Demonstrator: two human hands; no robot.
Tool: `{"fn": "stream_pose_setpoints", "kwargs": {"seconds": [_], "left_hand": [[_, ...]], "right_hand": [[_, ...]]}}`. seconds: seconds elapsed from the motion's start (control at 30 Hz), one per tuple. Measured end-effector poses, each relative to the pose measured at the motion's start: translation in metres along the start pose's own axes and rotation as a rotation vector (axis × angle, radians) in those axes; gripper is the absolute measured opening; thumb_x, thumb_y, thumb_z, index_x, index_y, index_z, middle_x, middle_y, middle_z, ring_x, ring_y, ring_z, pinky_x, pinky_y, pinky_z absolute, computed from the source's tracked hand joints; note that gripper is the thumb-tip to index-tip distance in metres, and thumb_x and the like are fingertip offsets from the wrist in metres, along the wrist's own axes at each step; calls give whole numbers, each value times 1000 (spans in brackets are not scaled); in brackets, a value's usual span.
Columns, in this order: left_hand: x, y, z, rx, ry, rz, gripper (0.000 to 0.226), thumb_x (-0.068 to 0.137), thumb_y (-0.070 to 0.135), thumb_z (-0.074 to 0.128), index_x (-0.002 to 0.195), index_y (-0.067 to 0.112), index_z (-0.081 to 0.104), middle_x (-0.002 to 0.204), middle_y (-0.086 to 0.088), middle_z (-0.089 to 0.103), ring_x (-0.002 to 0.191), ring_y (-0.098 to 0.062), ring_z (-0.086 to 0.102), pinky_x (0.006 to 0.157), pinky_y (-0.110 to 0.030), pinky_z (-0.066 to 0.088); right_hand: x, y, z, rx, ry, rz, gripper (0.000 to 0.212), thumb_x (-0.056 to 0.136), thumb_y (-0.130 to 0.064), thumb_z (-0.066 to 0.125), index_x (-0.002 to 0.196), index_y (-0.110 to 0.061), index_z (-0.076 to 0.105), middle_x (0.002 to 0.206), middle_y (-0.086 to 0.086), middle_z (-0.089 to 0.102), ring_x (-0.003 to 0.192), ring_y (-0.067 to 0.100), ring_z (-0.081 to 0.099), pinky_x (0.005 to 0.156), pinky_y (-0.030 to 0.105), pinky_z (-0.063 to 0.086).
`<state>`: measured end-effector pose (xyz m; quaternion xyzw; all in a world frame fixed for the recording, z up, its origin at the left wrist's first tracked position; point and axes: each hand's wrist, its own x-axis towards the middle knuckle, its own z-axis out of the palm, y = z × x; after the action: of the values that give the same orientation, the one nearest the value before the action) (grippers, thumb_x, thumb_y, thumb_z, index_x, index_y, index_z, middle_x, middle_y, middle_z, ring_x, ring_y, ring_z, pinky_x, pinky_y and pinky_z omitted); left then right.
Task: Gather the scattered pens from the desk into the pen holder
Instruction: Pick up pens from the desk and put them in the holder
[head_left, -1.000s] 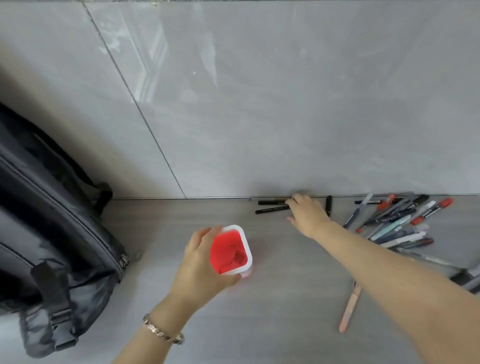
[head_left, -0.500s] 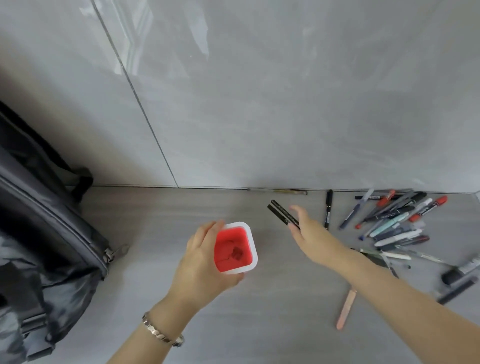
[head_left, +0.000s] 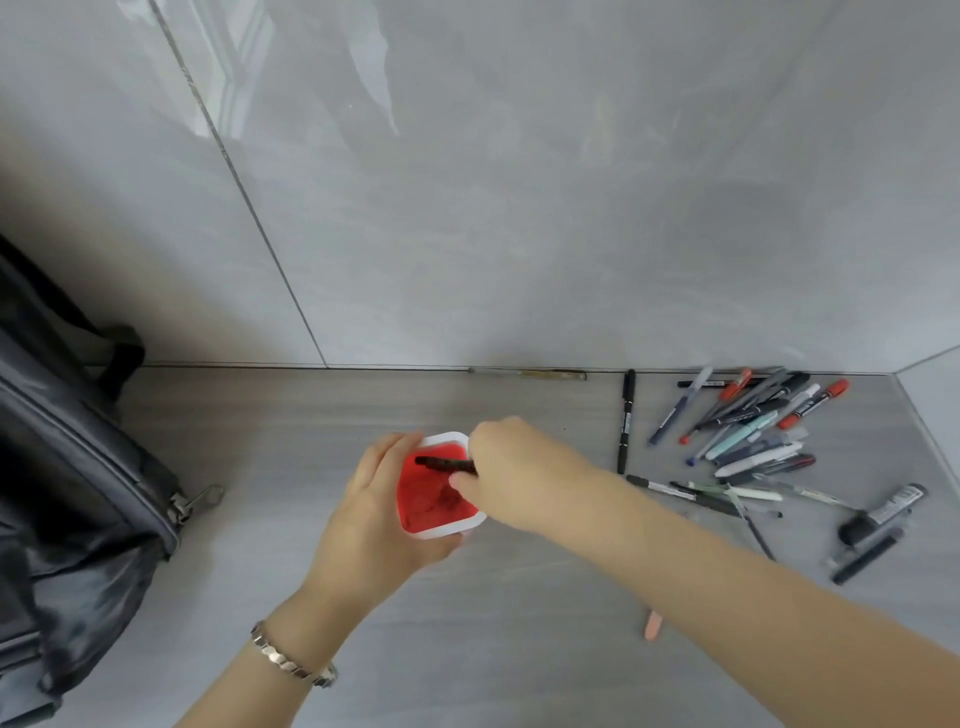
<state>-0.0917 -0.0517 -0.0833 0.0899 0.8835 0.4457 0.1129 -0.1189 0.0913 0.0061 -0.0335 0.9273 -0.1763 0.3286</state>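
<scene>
The pen holder (head_left: 422, 519) is a small square cup, red inside with a white rim, standing mid-desk. My left hand (head_left: 376, 519) wraps around its left side. My right hand (head_left: 511, 475) hovers over the cup's right edge, shut on black pens (head_left: 444, 464) whose tips point into the opening. A heap of scattered pens (head_left: 753, 428) lies at the back right by the wall. One black pen (head_left: 625, 421) lies alone, left of the heap. A pink pen (head_left: 653, 625) peeks out below my right forearm.
A dark backpack (head_left: 67, 493) fills the left side of the desk. A grey tiled wall (head_left: 519, 208) rises right behind the desk. Black markers (head_left: 878, 525) lie at the far right. A thin stick (head_left: 527, 373) rests along the wall seam.
My right hand picked up black pens near the wall and carried them left and toward me, over the pen holder. My left hand stayed on the holder.
</scene>
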Motion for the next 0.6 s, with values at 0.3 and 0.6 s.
{"fn": "stream_pose_setpoints", "kwargs": {"seconds": [0.3,0.6], "left_hand": [[3,-4,0,19,-16,-5,93,49,30,87,128,30,37,118,32,29,111,-1,42,82,-21,40],[3,-4,0,7,-19,-18,92,49,30,86,126,34,36,115,41,27,108,3,40,78,-14,38]], "right_hand": [[86,86,-18,-131,388,165,25,87,-5,46,109,-3,58,117,19,60,109,36,54,85,38,46],[107,142,40,-217,403,217,30,89,-3,45,119,-9,47,124,14,49,115,34,41,88,42,40]]}}
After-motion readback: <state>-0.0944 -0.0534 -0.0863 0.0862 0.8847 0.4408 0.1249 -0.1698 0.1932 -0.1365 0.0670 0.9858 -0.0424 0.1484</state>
